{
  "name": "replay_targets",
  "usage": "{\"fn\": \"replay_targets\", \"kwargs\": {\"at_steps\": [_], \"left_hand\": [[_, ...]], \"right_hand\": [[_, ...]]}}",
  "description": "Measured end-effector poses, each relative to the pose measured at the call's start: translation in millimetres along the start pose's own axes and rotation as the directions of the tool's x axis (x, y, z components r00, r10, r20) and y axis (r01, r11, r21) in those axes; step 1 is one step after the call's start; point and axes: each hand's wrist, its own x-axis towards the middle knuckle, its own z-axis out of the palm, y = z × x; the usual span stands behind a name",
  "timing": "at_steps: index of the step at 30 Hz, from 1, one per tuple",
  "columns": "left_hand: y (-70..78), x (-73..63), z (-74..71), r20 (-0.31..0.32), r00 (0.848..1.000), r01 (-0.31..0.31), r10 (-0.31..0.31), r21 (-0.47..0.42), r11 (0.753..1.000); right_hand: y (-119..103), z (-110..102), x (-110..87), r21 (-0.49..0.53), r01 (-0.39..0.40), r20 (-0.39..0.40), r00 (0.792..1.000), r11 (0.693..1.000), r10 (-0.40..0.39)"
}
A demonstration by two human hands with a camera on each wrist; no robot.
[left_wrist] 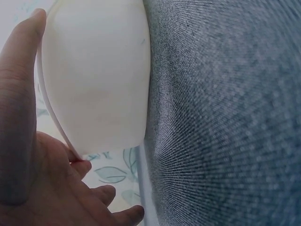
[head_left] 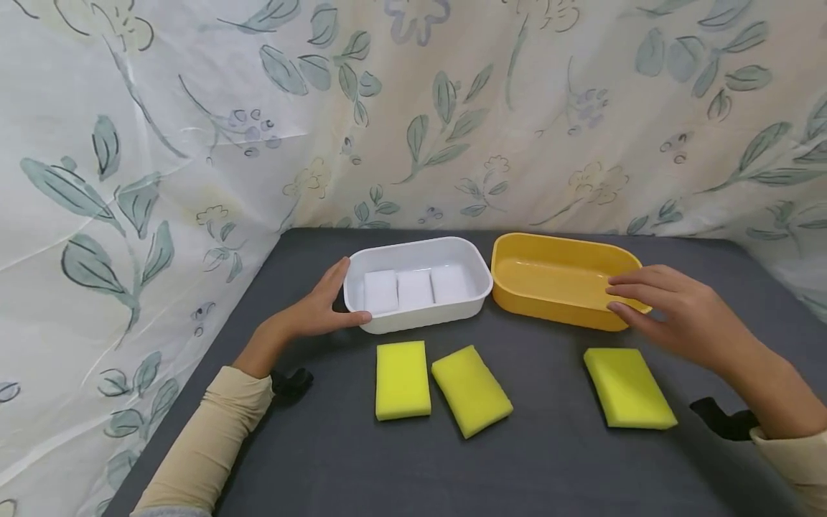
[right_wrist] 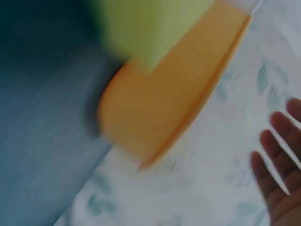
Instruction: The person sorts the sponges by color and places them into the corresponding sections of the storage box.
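Observation:
My left hand [head_left: 323, 305] holds the left end of a white plastic tub [head_left: 446, 311], its thumb on the near rim and its fingers along the end. In the left wrist view the thumb [left_wrist: 19, 70] lies at the rim of the tub. Three white rectangular blocks [head_left: 415, 289] lie side by side inside it. Over the right end of a yellow-orange tub [head_left: 549, 305], my right hand [head_left: 678, 309] hovers with fingers extended, holding nothing. The right wrist view shows these fingers apart from the tub. Below the right hand lies a yellow sponge [head_left: 629, 388].
Two more yellow sponges lie in front of the white tub, one nearly straight [head_left: 403, 380] and one turned at an angle [head_left: 472, 391]. Both tubs stand side by side at the back of the dark cloth-covered table [head_left: 517, 474]. A floral curtain [head_left: 413, 108] hangs behind it.

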Motion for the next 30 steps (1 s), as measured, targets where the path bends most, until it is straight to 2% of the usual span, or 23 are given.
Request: {"fn": "replay_targets", "kwargs": {"at_steps": [3, 6, 9, 13, 18, 26, 30], "left_hand": [[-2.1, -3.1, -2.3, -0.003, 1.0, 0.031, -0.031, 0.011, 0.999], [-4.2, -5.2, -4.0, -0.002, 0.999, 0.045, -0.045, 0.027, 0.999], [-4.4, -6.4, -4.2, 0.007, 0.999, 0.044, -0.044, 0.03, 0.999], [-1.8, -6.0, -2.8, 0.011, 0.999, 0.034, -0.034, 0.016, 0.999], [0.3, -2.6, -0.9, 0.005, 1.0, 0.025, -0.025, 0.015, 1.0], [4.1, -2.0, -0.8, 0.008, 1.0, 0.02, -0.02, 0.025, 0.999], [5.2, -2.9, -0.2, 0.011, 1.0, 0.021, -0.021, 0.032, 0.999]], "right_hand": [[13, -8, -19.2, -0.053, -0.071, 0.068, 0.995, 0.996, 0.075], [24, -9, -36.2, -0.071, -0.131, 0.149, 0.979, 0.989, 0.141], [31, -5, -50.3, -0.049, -0.152, 0.193, 0.968, 0.987, 0.158], [32, 2, -60.0, -0.031, -0.153, 0.144, 0.977, 0.988, 0.156], [31, 5, -61.4, -0.011, -0.18, 0.084, 0.98, 0.984, 0.18], [33, 4, -68.4, -0.002, -0.282, 0.084, 0.956, 0.959, 0.281], [32, 5, -69.3, -0.001, -0.305, 0.084, 0.949, 0.952, 0.304]]}}
